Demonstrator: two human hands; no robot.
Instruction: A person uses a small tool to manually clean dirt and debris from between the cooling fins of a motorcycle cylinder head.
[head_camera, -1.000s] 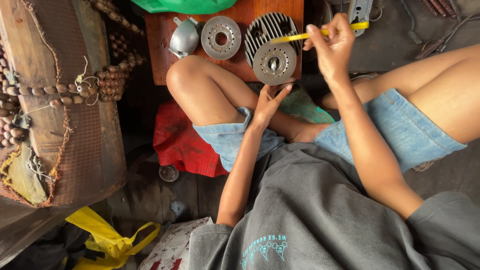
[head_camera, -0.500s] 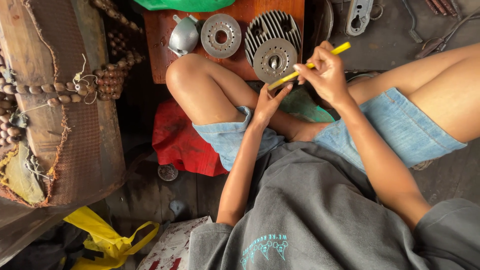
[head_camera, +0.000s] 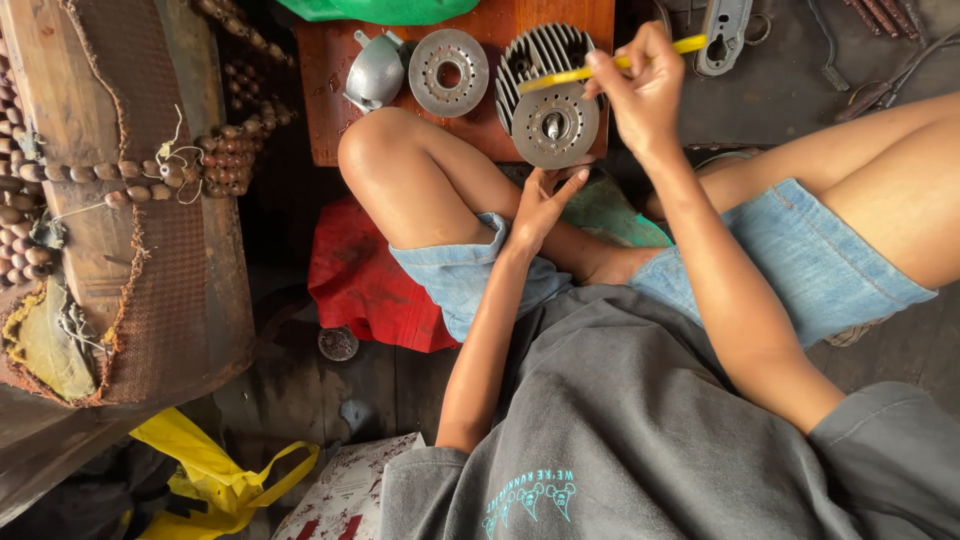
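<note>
I sit cross-legged on the floor. My right hand (head_camera: 640, 90) grips a yellow-handled tool (head_camera: 610, 65), its tip lying across the finned metal cylinder (head_camera: 540, 70). A round metal engine plate with a centre shaft (head_camera: 553, 125) rests against that cylinder on the reddish wooden board (head_camera: 330, 80). My left hand (head_camera: 540, 205) props the plate's lower edge with its fingertips, fingers spread. A flat metal disc with a centre hole (head_camera: 448, 72) and a small silver housing (head_camera: 375, 72) lie on the board to the left.
A red cloth (head_camera: 360, 280) lies by my left knee. A worn wooden seat with bead strings (head_camera: 130, 200) fills the left. A yellow bag (head_camera: 215, 475) lies at the bottom left. A grey metal bracket (head_camera: 722, 35) and hand tools (head_camera: 880, 90) rest on the dark floor upper right.
My right hand dipped toward the plate with the yellow tool, then rose again so the tool lies across the finned cylinder. My left hand stayed under the plate.
</note>
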